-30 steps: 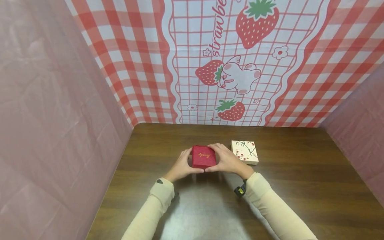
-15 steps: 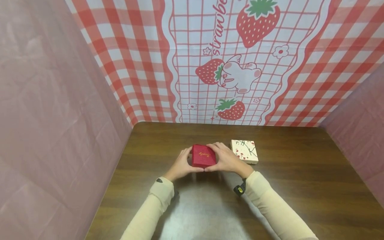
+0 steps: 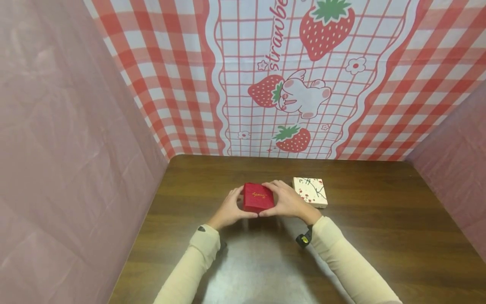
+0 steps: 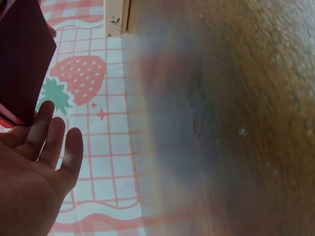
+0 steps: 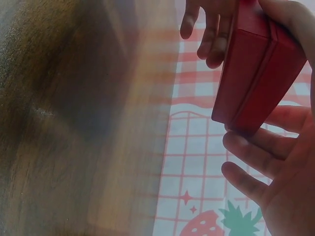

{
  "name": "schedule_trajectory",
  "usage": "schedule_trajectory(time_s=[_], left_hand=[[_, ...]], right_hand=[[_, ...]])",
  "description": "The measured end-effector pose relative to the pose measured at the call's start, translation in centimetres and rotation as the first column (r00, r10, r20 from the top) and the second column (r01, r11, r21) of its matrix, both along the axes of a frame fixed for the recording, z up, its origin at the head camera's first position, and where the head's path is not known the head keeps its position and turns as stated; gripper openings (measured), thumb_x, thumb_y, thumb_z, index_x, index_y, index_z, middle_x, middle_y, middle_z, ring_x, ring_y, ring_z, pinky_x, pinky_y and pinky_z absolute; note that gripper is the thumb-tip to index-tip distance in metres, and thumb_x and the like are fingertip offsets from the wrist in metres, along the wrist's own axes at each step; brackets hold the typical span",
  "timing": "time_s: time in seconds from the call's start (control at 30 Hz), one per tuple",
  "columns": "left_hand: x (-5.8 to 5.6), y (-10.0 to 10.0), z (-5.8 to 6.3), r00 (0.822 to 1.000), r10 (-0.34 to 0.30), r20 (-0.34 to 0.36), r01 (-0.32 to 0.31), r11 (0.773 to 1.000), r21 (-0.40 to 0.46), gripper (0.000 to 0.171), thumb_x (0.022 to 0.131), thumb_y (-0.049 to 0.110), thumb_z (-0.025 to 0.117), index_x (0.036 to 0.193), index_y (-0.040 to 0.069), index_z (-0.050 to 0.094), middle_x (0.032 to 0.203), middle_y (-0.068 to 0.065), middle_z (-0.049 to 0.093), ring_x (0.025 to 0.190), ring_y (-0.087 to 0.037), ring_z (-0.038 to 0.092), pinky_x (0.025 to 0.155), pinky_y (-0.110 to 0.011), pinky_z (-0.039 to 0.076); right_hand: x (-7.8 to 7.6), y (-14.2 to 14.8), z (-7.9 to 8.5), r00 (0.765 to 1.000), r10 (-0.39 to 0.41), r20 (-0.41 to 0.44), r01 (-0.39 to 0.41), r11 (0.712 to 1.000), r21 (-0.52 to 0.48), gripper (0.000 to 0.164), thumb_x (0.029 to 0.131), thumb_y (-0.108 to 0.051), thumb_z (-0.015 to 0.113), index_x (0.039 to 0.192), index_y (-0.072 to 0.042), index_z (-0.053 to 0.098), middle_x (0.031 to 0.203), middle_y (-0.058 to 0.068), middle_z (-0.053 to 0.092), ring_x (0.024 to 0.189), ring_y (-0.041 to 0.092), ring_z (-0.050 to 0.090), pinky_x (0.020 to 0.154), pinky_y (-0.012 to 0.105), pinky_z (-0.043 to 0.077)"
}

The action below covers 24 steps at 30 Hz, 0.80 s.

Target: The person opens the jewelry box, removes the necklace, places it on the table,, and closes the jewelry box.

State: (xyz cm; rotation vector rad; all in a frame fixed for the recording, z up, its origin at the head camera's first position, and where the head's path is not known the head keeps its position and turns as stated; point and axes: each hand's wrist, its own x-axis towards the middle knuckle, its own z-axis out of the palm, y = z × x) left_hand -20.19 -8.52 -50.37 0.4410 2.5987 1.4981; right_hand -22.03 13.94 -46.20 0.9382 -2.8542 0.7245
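Clock positions are taken from the red box in the head view, 12 o'clock towards the backdrop.

Checked strawberry-print backdrop cloth (image 3: 300, 93): hung at 12 o'clock. With the pink cloths at 9 (image 3: 76, 147) and 3 (image 3: 455, 131), it apparently screens the work area.

Wooden table (image 3: 379, 219): spans the space between the cloths and bears the second box.

Cream sleeves (image 3: 190, 261): reach in from 7 and 5 o'clock, converging so that both hands meet the load evenly.

Left hand (image 3: 228, 210): at 8 o'clock, gripping the red box, thumb along its near edge. The left wrist view shows outer fingers standing off the box, suggesting a light hold.

Right hand (image 3: 286, 202): at 3 o'clock, gripping the opposite side, thumb likewise near. Opposed grips presumably keep the box balanced.

Cream floral box (image 3: 311, 192): flat on the table at 3 o'clock, just past the right hand; contact cannot be determined.

Red box (image 3: 258, 197): held between both hands, raised off the table, lettered face up. The right wrist view shows a seam around its side, with the two parts together.

Dark wrist device (image 3: 303, 240): at 4 o'clock, beside the right cuff.

Gold lettering (image 3: 260, 195): on the red box's top; not reliably legible.
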Motion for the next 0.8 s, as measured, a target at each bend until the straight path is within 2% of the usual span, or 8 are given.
schedule_trajectory(time_s=[0.53,0.63,0.8], left_hand=[[-0.01,-0.08,-0.15,1.000,-0.011,-0.002,0.011,1.000,0.011,0.096,0.070,0.035,0.087,0.148,0.008,0.037,0.135,-0.012,0.051,0.118,-0.030,0.054,0.097,-0.047,0.050],[0.04,-0.13,-0.06,1.000,-0.016,0.004,0.016,1.000,0.009,0.096,0.071,0.036,0.086,0.148,0.008,0.037,0.136,-0.012,0.050,0.119,-0.030,0.054,0.096,-0.048,0.051],[0.04,-0.22,0.03,1.000,-0.031,-0.005,0.031,0.999,-0.019,0.097,0.069,0.036,0.087,0.147,0.008,0.038,0.138,-0.013,0.049,0.120,-0.030,0.054,0.098,-0.050,0.049]], right_hand=[[-0.06,0.09,0.07,0.998,-0.002,0.060,0.005,0.999,-0.036,0.091,0.062,-0.055,0.084,0.133,-0.006,0.057,0.111,0.006,0.063,0.099,0.017,0.056,0.083,0.037,0.053],[-0.18,0.23,0.04,0.995,0.002,0.096,0.003,0.999,-0.048,0.090,0.063,-0.055,0.083,0.134,-0.006,0.057,0.113,0.007,0.062,0.100,0.018,0.056,0.085,0.038,0.053],[-0.36,0.81,0.06,0.979,0.015,0.205,0.009,0.993,-0.118,0.082,0.068,-0.049,0.082,0.134,-0.008,0.057,0.116,0.007,0.063,0.101,0.018,0.057,0.084,0.038,0.052]])
